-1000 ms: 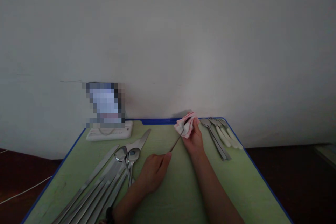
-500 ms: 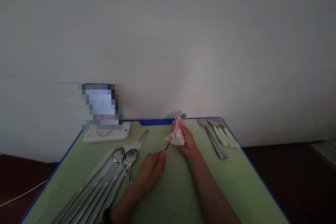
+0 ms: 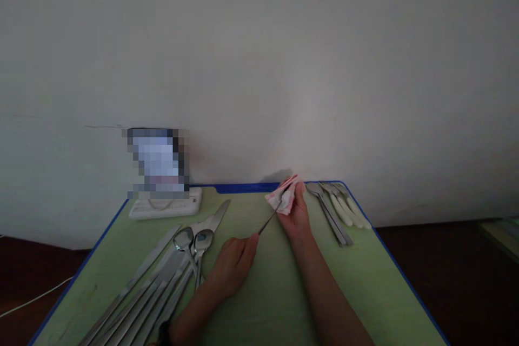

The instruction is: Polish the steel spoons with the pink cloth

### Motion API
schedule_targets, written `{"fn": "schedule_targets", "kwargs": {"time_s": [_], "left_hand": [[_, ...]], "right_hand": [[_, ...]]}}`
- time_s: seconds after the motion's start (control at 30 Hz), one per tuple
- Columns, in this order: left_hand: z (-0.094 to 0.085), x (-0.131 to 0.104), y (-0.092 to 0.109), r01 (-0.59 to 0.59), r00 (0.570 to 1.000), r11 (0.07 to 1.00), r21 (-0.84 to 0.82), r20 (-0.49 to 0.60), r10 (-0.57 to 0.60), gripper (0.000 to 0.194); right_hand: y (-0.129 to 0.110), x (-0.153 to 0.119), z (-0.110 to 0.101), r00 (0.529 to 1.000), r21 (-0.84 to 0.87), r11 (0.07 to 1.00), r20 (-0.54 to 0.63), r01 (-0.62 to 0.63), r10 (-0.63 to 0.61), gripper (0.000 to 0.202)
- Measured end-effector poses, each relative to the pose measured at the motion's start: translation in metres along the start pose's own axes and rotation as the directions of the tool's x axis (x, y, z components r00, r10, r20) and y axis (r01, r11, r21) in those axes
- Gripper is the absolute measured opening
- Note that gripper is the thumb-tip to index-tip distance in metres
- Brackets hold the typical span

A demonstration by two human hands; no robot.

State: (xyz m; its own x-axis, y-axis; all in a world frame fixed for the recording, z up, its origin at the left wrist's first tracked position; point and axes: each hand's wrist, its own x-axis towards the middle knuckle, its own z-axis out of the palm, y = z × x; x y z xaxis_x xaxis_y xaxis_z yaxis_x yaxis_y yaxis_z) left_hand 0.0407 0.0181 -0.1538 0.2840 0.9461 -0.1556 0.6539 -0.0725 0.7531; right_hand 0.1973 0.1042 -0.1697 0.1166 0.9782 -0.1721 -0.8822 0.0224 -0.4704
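Observation:
My left hand (image 3: 236, 264) is closed around the handle end of a spoon (image 3: 267, 223), which slants up and away to the right. My right hand (image 3: 297, 216) grips a pink and white cloth (image 3: 286, 199) around the spoon's far end; the bowl is mostly covered by its folds. Left of my left hand, two shiny spoons (image 3: 203, 240) lie on several long metal knives (image 3: 154, 262). To the right of the cloth, metal spoons (image 3: 330, 216) rest beside forks with white handles (image 3: 346, 208).
The green table (image 3: 259, 308) has a blue edge and stands against a grey wall (image 3: 259, 65). At its back left, a blurred-out screen device (image 3: 158, 159) leans above a white box (image 3: 166, 207). A white cable (image 3: 36, 298) hangs at the far left.
My right hand and the cloth have shifted a little to the right, and the cloth has opened out. The spoon's tip no longer sticks out above the cloth. My left hand has stayed nearly still.

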Motion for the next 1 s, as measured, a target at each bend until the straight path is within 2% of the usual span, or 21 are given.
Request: {"fn": "schedule_targets", "kwargs": {"time_s": [0.2, 0.4, 0.57, 0.73, 1.0], "left_hand": [[-0.0010, -0.0013, 0.0012, -0.011, 1.000, 0.999, -0.030, 0.029, 0.012, 0.046], [-0.0020, -0.0024, 0.0014, -0.002, 1.000, 0.999, -0.050, 0.027, 0.004, 0.045], [-0.0008, -0.0023, 0.0000, -0.004, 0.999, 0.995, -0.095, 0.035, 0.007, 0.047], [-0.0003, -0.0021, 0.0006, -0.015, 1.000, 0.998, -0.068, 0.004, 0.015, 0.046], [-0.0002, 0.0026, 0.0010, -0.010, 0.999, 0.998, -0.066, 0.041, 0.013, 0.046]], "right_hand": [[-0.0001, -0.0050, 0.0065, 0.989, 0.049, 0.993, 0.109, -0.110, 0.104, 0.013], [-0.0016, -0.0074, 0.0083, 0.974, 0.047, 0.985, 0.160, -0.168, 0.158, 0.006], [-0.0030, -0.0082, 0.0052, 0.943, 0.019, 0.955, 0.161, -0.297, 0.290, 0.017], [0.0002, -0.0077, 0.0045, 0.947, -0.040, 0.965, 0.184, -0.260, 0.263, 0.016], [0.0057, -0.0073, 0.0047, 0.965, -0.132, 0.967, 0.114, -0.219, 0.235, 0.011]]}}
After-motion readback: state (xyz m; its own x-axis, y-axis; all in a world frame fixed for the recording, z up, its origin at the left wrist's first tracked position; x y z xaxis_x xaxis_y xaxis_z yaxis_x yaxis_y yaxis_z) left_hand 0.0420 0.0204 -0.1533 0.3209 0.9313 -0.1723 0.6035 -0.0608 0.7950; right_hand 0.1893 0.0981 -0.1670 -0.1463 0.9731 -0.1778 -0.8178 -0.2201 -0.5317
